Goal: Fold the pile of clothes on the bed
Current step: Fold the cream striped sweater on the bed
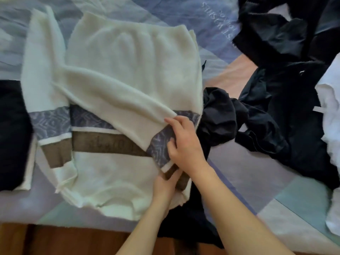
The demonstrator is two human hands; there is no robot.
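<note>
Cream sweater point(114, 74) sleeve under both hands point(176, 155).

Soft daylight, slight blur, wide-angle warp

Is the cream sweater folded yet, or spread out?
Partly folded: cream sweater lies flat, one sleeve crossed over its body, the other sleeve outstretched.

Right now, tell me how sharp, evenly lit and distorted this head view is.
Head view: soft, slightly blurred throughout; even daylight, faint shadows, no glare; wide-angle bend curves the bed edges; the cream sweater reads clearly, the black clothes lose detail in darkness; quilt lettering is smeared.
</note>
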